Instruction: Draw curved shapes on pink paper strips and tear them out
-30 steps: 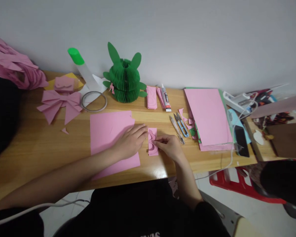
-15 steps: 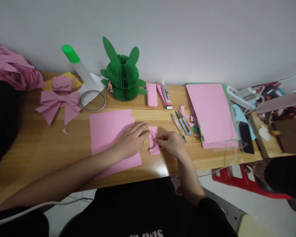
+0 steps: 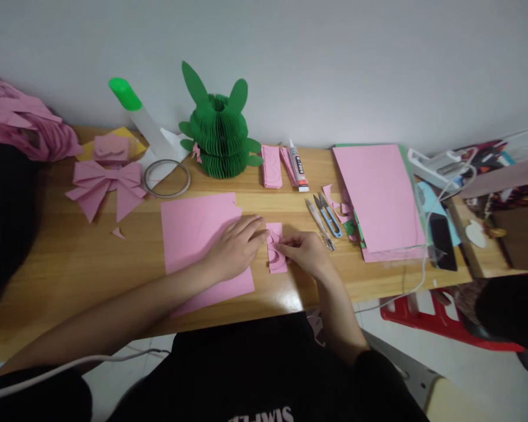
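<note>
A small pink paper strip point(image 3: 278, 265) with curved cuts lies on the wooden table in front of me. My right hand point(image 3: 305, 251) pinches a cut part of it from the right side, thumb over the paper. My left hand point(image 3: 237, 246) rests flat, fingers stretched out, on a large pink sheet point(image 3: 189, 228), its fingertips at the strip's left edge. Just to the right of my right hand are a pen-like craft knife point(image 3: 319, 221) and blue thread snips point(image 3: 328, 215). Behind the strip sit a stack of pink pieces point(image 3: 271, 167) and a glue tube point(image 3: 299, 167).
A green honeycomb paper figure point(image 3: 222, 135) stands by the wall. Left are a pink paper bow point(image 3: 108, 184), a tape roll point(image 3: 167, 177) and a green-capped bottle point(image 3: 145, 123). Right are stacked pink sheets point(image 3: 381, 199) and a phone point(image 3: 442, 241). A red stool point(image 3: 444, 328) stands below.
The view has shifted slightly. Both hands stay in almost the same places at the strip; nothing else has visibly moved.
</note>
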Demonstrator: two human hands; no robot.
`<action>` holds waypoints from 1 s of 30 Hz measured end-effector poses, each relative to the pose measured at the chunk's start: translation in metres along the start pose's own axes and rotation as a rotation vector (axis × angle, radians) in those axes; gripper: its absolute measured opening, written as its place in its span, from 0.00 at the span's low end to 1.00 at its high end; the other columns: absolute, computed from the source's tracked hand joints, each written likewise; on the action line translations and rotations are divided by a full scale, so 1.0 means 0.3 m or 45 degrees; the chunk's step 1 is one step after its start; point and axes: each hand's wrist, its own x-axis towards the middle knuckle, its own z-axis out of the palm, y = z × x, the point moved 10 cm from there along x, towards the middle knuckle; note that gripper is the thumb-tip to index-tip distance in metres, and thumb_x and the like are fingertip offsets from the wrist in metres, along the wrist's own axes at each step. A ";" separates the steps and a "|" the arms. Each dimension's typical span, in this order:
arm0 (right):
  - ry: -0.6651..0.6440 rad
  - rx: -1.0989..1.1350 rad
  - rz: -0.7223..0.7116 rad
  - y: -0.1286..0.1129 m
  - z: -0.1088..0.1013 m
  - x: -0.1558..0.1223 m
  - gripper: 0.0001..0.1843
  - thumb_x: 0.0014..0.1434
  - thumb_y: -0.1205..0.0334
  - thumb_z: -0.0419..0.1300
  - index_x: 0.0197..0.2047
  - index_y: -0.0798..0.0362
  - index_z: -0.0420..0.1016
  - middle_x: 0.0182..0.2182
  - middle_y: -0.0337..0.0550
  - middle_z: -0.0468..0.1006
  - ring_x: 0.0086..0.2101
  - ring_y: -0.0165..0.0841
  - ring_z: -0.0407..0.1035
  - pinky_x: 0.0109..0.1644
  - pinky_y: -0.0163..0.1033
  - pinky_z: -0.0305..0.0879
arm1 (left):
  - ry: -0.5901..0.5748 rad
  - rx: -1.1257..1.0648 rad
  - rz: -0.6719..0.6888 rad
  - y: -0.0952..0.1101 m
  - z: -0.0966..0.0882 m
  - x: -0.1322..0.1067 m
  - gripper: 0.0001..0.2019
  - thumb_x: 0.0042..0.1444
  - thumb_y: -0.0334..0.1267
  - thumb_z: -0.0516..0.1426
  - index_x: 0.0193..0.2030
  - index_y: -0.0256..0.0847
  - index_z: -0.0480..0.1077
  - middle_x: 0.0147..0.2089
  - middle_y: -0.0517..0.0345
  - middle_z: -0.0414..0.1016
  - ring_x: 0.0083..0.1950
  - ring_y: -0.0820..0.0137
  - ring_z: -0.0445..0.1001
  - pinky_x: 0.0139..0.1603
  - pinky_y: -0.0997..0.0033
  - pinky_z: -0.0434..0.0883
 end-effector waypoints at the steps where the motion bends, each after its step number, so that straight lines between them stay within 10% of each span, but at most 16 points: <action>1: 0.004 -0.007 -0.008 -0.002 -0.001 0.000 0.08 0.50 0.59 0.67 0.25 0.55 0.80 0.19 0.41 0.79 0.21 0.30 0.69 0.25 0.34 0.60 | 0.005 0.006 0.005 0.001 -0.001 0.000 0.17 0.68 0.30 0.47 0.57 0.38 0.70 0.64 0.44 0.69 0.69 0.56 0.63 0.64 0.48 0.67; 30: -0.034 0.115 -0.017 0.026 0.008 0.005 0.07 0.51 0.59 0.67 0.29 0.55 0.82 0.19 0.39 0.78 0.20 0.28 0.68 0.25 0.33 0.62 | 0.040 0.063 0.055 0.010 -0.011 0.000 0.16 0.68 0.31 0.47 0.55 0.35 0.71 0.62 0.43 0.71 0.67 0.55 0.65 0.63 0.50 0.68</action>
